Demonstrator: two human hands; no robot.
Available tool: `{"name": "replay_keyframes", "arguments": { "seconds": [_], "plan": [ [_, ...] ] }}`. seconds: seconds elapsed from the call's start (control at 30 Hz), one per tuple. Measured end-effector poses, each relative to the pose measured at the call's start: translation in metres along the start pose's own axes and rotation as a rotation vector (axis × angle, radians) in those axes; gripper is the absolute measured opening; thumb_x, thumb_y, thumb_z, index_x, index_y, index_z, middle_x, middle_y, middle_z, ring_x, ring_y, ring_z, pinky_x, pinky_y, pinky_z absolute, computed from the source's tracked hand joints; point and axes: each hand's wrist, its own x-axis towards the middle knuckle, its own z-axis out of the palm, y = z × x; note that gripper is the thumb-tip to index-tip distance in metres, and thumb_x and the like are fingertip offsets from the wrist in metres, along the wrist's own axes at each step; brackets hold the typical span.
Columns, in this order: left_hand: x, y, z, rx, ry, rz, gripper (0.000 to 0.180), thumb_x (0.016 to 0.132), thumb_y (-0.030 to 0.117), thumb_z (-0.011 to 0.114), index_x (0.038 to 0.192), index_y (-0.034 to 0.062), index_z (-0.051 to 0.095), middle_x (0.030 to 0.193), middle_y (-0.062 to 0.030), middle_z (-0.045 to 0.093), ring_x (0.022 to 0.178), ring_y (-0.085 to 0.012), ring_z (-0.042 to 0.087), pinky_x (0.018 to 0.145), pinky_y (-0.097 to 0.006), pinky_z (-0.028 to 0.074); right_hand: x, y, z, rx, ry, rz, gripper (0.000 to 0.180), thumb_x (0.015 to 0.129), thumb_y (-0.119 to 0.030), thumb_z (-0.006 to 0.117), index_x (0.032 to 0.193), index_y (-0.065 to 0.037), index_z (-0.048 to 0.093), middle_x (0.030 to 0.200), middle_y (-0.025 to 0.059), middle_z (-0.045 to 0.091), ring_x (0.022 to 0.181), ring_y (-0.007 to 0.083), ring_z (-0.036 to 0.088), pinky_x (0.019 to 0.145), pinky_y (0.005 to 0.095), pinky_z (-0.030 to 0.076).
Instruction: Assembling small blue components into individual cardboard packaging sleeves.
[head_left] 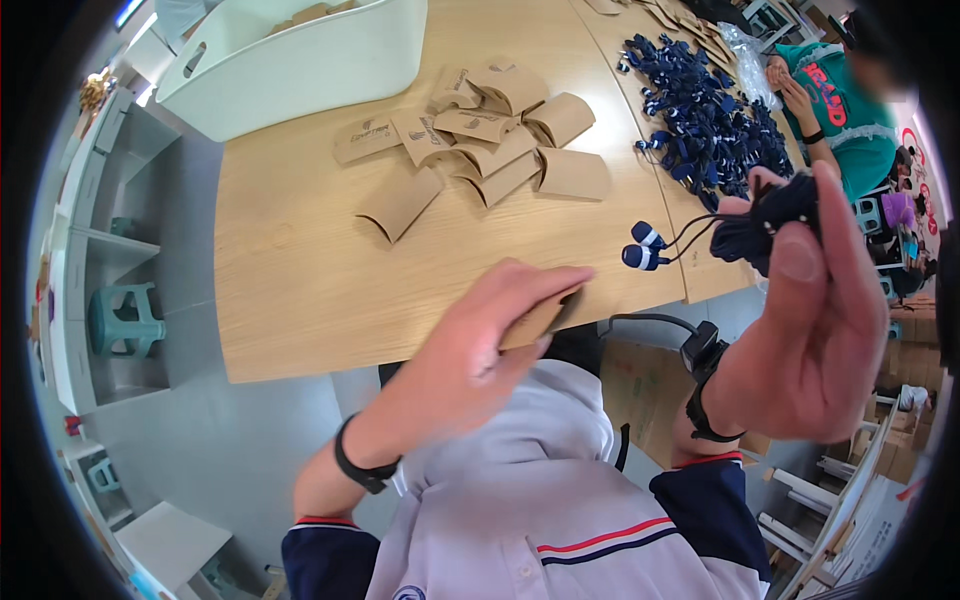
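My left hand (480, 345) grips a flat brown cardboard sleeve (540, 318) near the front edge of the wooden table (300, 270). My right hand (810, 320) is raised to the right and closed around a bundled dark blue earphone set (760, 225); its two earbuds (643, 247) dangle to the left on thin wires above the table edge. Several more brown cardboard sleeves (490, 140) lie scattered at the table's middle. A big heap of dark blue earphones (700, 120) lies at the far right of the table.
A white plastic tub (300, 60) stands at the table's far left. Another person in a green top (840, 110) sits across at the right. White shelves (90, 250) and a teal stool (125, 320) stand on the left; cardboard boxes (640, 370) sit under the table.
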Motion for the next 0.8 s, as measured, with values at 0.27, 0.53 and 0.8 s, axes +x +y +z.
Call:
{"name": "replay_keyframes", "arguments": {
  "seconds": [0.27,0.53,0.8],
  "plan": [
    [0.017,-0.003,0.033,-0.161,0.174,0.134,0.040,0.069,-0.010,0.068,0.106,0.0012,0.059,0.093,-0.0116,0.060,0.086,-0.0274,0.059,0.079,-0.031,0.047,0.006,-0.009,-0.015,0.378,-0.292,-0.113,0.023,0.094,0.002,0.045,0.112,0.009,0.056,0.086,0.0286,0.064,0.065,0.0237,0.063,0.062,0.0311,0.056],
    [0.015,0.012,0.018,-0.098,0.136,0.267,0.030,0.070,-0.004,0.072,0.097,0.0033,0.062,0.087,-0.0083,0.060,0.079,-0.0244,0.059,0.072,-0.031,0.047,0.013,0.008,0.000,0.663,-0.457,-0.082,0.017,0.089,0.003,0.052,0.102,0.001,0.063,0.088,0.0235,0.068,0.070,0.0260,0.067,0.059,0.0300,0.053],
    [0.003,-0.003,0.006,-0.327,-0.010,0.104,0.031,0.077,0.002,0.073,0.106,0.0035,0.064,0.087,-0.0077,0.065,0.078,-0.0200,0.062,0.072,-0.029,0.048,-0.011,0.014,0.023,0.745,-0.566,-0.033,0.010,0.083,-0.008,0.067,0.091,-0.006,0.071,0.095,0.0118,0.073,0.085,0.0285,0.069,0.073,0.0358,0.053]
  ]
}}
